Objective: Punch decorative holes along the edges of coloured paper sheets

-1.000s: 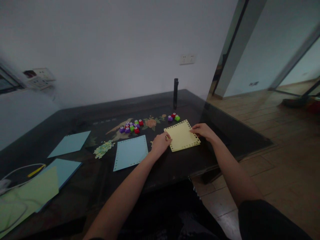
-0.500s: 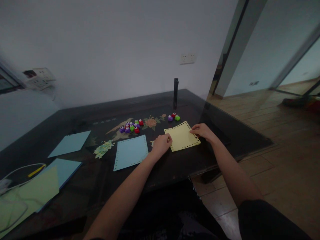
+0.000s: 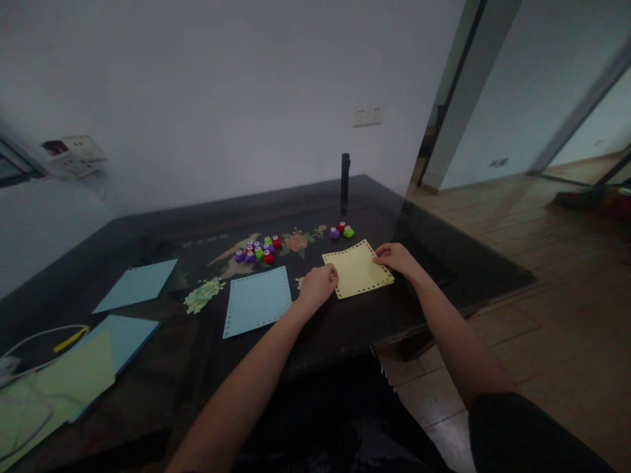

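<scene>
Now left hand point(image 3: 319, 284), right hand point(image 3: 394, 257) at yellow paper point(image 3: 357, 269) edges; toys point(image 3: 342, 228) beyond gap.

left hand point(image 3: 318, 284) and right hand point(image 3: 396, 258) hold hole-edged yellow paper point(image 3: 357, 269) by opposite edges.

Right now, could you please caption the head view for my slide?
Left hand and right hand touch hole-edged rectangular yellow paper sheets on a glossy dark table.

Overlapping yellow hole-edged sheets point(image 3: 357, 270) over dark table point(image 3: 345, 328)
</scene>
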Demonstrator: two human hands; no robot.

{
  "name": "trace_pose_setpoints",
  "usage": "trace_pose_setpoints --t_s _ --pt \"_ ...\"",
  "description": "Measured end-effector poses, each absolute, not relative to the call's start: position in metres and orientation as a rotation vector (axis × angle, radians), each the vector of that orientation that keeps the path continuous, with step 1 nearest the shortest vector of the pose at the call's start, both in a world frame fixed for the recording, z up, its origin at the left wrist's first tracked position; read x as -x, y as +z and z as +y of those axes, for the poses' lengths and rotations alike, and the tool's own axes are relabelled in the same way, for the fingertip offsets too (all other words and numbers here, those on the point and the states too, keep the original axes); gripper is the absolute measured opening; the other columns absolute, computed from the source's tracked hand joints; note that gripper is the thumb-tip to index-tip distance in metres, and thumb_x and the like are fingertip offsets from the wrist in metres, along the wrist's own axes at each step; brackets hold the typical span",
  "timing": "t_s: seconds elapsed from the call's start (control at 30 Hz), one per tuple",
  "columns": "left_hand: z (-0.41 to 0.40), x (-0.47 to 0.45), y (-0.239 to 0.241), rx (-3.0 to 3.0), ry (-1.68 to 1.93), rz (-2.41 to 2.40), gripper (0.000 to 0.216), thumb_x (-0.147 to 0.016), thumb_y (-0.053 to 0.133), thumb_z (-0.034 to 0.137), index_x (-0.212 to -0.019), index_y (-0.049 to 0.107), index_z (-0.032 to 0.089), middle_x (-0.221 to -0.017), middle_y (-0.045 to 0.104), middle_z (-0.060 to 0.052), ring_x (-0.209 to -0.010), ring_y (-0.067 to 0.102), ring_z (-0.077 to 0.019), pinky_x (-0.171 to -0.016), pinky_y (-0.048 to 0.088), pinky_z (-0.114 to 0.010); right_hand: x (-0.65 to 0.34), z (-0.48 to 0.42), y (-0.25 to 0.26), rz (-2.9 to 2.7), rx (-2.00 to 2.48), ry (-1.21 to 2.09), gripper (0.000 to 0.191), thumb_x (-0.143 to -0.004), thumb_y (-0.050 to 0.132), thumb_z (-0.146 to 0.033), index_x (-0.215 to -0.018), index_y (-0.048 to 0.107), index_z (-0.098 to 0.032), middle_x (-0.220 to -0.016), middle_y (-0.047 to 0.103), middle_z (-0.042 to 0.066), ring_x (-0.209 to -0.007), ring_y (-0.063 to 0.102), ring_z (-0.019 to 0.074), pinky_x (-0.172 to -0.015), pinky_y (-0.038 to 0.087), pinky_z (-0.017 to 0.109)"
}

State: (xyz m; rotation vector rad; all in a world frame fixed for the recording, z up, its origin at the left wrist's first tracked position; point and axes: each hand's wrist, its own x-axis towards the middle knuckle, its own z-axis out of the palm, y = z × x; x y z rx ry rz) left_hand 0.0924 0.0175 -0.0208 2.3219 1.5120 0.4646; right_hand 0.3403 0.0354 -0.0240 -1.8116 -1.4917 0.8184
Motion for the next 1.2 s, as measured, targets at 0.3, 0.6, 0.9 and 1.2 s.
trace_pose_setpoints --t_s 0.3,0.6,0.9,1.2 --pt "0.017 -0.094 -0.022 -2.303 0.441 1.536 0.014 -0.08 0.053 0.026 -0.09 0.063 0.023 -0.086 0.068 -0.006 -0.079 0.063 -0.0206 -0.071 0.046 -0.029 -0.343 0.04 -0.027 -1.724 1.956 0.387 0.022 -0.066 0.07 -0.024 -0.087 0.07 -0.016 -0.076 0.061 0.003 -0.067 0.055 0.0139 -0.06 0.039 0.025" --pt "0.015 -0.094 -0.018 -2.324 0.44 1.515 0.014 -0.081 0.052 0.023 -0.09 0.063 0.021 -0.086 0.068 -0.007 -0.079 0.063 -0.0199 -0.074 0.045 -0.029 -0.343 0.043 -0.034 -1.766 1.977 0.324 0.021 -0.067 0.069 -0.027 -0.087 0.071 -0.018 -0.081 0.06 0.004 -0.07 0.054 0.0144 -0.064 0.04 0.025" --pt "0.004 -0.094 0.005 -2.315 0.364 1.539 0.022 -0.082 0.055 0.03 -0.101 0.056 0.019 -0.092 0.066 -0.009 -0.088 0.062 -0.0238 -0.079 0.044 -0.032 -0.344 0.047 -0.035 -1.757 1.866 0.3 0.022 -0.069 0.067 -0.029 -0.088 0.071 -0.017 -0.08 0.059 0.005 -0.07 0.053 0.0157 -0.064 0.04 0.027" --pt "0.033 0.017 0.023 -2.466 0.618 1.563 0.014 -0.082 0.048 0.022 -0.089 0.06 0.02 -0.092 0.064 -0.006 -0.088 0.058 -0.0189 -0.083 0.044 -0.031 -0.266 0.033 0.012 -1.915 1.438 0.371 0.016 -0.071 0.067 -0.022 -0.087 0.069 -0.018 -0.084 0.062 0.005 -0.067 0.052 0.0139 -0.067 0.042 0.028"
